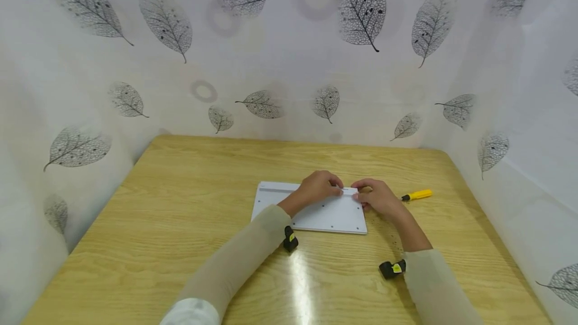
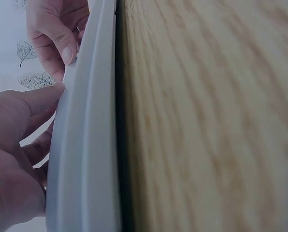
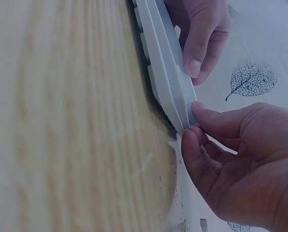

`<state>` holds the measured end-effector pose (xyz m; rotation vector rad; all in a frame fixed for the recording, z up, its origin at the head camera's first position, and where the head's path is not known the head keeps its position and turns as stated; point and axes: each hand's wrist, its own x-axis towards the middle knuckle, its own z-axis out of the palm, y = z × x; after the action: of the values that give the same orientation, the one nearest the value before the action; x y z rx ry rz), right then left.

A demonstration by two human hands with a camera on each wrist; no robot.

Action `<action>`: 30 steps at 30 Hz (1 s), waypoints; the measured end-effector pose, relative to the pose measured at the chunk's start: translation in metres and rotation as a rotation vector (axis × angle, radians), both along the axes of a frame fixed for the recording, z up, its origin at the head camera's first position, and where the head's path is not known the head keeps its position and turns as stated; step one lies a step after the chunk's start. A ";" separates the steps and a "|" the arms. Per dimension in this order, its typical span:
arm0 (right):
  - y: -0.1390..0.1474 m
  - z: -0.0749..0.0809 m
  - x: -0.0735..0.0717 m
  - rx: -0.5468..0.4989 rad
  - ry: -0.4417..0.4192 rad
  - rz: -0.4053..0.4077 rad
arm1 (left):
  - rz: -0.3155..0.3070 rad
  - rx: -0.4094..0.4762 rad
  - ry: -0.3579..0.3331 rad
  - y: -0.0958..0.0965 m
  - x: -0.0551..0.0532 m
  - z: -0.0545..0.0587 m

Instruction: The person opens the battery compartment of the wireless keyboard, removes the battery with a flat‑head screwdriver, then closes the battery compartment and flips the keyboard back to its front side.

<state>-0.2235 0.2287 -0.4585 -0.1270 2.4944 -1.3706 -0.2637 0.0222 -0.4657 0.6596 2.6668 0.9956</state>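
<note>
A white keyboard (image 1: 311,217) lies face down on the table, its back dotted with small dark holes; key edges show underneath in the right wrist view. My left hand (image 1: 317,187) grips its far edge right of the middle, thumb on the back and fingers behind the edge. At the far right corner, my right hand (image 1: 378,197) pinches the keyboard between thumb and fingers. Both hands (image 3: 250,154) are close together along that edge. A small pale detail between the fingertips is too small to make out.
A yellow screwdriver (image 1: 420,194) lies on the wooden table (image 1: 180,204) just right of my right hand. Several tiny dark bits (image 1: 395,240) are scattered near the right forearm. A leaf-patterned curtain (image 1: 289,64) encloses the table's back and sides.
</note>
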 end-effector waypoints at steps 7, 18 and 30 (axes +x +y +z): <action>-0.001 0.000 0.000 -0.011 -0.013 -0.008 | 0.015 -0.010 -0.031 0.001 0.001 0.003; -0.001 0.001 0.000 -0.016 -0.014 -0.007 | 0.024 -0.045 -0.032 0.004 0.000 0.002; -0.002 0.001 0.001 -0.017 -0.023 -0.016 | 0.023 -0.055 -0.045 0.005 -0.001 0.002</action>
<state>-0.2230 0.2272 -0.4579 -0.0953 2.4705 -1.3921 -0.2642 0.0268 -0.4639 0.5898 2.6584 0.9281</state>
